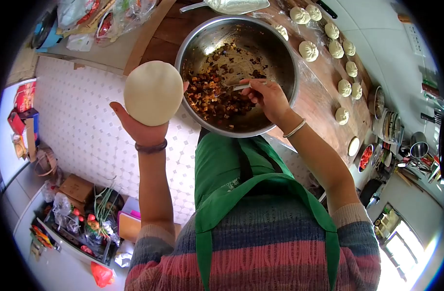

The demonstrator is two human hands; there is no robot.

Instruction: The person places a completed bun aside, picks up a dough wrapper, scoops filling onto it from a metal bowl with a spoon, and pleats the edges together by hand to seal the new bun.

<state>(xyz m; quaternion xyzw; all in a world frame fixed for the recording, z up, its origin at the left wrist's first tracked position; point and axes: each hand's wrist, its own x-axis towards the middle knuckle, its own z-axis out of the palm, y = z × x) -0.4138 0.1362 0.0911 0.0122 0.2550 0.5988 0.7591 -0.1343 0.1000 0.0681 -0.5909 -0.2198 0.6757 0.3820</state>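
A round, flat dough wrapper lies across my left hand, which is spread beneath it with the thumb out to the left. The wrapper hides most of the palm and fingers. My right hand is closed round the pale handle of a spoon, whose end is down in the chopped filling. The filling sits mostly on the left side of a large metal bowl. The bowl stands at the edge of the wooden table, in front of the green apron.
Several pleated buns stand on the floured wooden table to the right of the bowl. A metal scoop lies behind the bowl. Plastic bags are at the upper left, and a dish of red pieces is at the right.
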